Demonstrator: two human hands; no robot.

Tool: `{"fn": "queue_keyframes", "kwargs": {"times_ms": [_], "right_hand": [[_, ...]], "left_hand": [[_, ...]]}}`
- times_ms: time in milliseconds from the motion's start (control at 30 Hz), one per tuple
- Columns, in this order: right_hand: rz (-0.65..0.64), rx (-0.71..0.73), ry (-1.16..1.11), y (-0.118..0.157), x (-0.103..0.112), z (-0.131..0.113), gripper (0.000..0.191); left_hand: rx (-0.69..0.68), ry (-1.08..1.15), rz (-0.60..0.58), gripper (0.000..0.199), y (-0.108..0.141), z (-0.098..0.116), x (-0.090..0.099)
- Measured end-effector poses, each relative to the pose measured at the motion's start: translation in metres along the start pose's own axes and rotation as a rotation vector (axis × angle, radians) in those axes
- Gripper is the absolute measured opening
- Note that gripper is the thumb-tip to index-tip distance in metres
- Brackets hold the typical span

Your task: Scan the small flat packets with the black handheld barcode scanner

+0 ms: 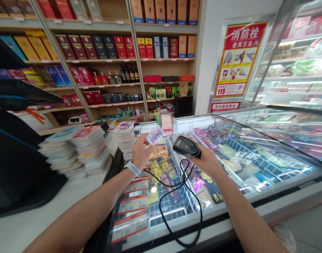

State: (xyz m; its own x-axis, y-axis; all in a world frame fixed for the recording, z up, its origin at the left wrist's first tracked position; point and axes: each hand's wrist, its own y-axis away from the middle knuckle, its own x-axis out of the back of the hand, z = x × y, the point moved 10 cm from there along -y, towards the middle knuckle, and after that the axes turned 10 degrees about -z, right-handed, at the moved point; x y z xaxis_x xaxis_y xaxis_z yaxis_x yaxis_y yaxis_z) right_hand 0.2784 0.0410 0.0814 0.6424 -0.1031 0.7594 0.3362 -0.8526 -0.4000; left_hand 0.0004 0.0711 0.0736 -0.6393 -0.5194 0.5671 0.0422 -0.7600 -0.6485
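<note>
My left hand (141,151), with a pale watch strap (133,169) on the wrist, is closed on a small flat purple-and-white package (154,135), held tilted up. In my right hand (206,160) is a black barcode scanner (186,146), its head pointing left toward the package. The scanner's black cable (161,211) loops down over the freezer's glass top (161,230). A tall stack of similar flat packages (124,138) stands just left of my left hand. A blurred patch hides what lies behind the package.
Two more stacks of flat packages, one with a blue top (62,137) and one with a red top (88,135), sit on the white counter (97,196). A black monitor (15,158) stands at left. Under the glass are wire baskets (185,186) of frozen goods. Shelves (102,60) of boxes line the wall.
</note>
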Motion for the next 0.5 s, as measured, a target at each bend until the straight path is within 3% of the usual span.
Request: {"fn": "queue_keyframes", "kwargs": {"times_ms": [500], "right_hand": [[0.052, 0.01, 0.012, 0.0015, 0.0045, -0.0008, 0.036]], "left_hand": [[-0.005, -0.003, 0.003, 0.056, 0.0002, 0.0004, 0.0005]]}}
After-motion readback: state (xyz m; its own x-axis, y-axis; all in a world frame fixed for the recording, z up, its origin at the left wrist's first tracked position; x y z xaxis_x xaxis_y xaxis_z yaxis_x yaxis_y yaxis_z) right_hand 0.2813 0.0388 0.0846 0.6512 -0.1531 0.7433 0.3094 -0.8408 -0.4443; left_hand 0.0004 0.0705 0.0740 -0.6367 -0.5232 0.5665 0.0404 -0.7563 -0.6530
